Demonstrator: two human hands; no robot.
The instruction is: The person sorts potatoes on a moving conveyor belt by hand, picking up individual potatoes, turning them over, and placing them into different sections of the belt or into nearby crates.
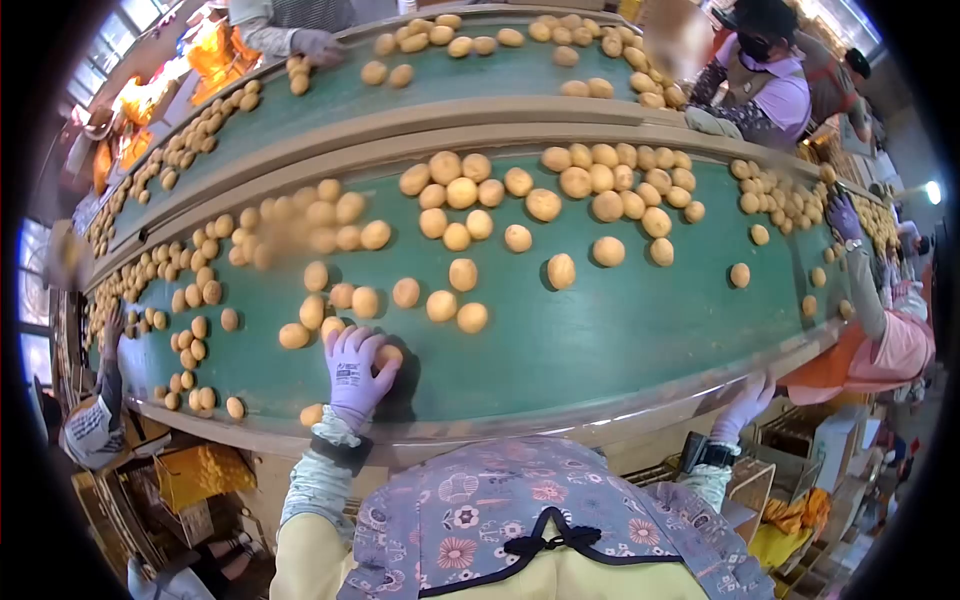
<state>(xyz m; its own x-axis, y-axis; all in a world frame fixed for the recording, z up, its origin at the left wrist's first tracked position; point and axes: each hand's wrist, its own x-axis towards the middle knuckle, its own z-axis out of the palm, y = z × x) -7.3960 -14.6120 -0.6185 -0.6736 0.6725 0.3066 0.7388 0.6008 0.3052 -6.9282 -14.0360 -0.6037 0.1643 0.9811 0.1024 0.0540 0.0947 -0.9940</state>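
Note:
Potatoes (461,191) lie scattered and in loose groups on a green conveyor belt (560,360). My left hand (355,372), in a lilac glove, reaches over the belt's near side with its fingers bent. A potato (389,356) shows between its thumb and forefinger, partly hidden by them. Just past the fingertips another potato (331,327) is partly covered. My right hand (745,407), gloved alike, rests on the belt's near rim (640,412) with its fingers extended and nothing in them.
A second belt (480,70) with potatoes runs behind a raised divider (420,128). Co-workers' hands are at the belts: a gloved hand (845,215) at right, a hand (113,325) at left, another glove (317,46) at the back. Crates (790,440) stand below right.

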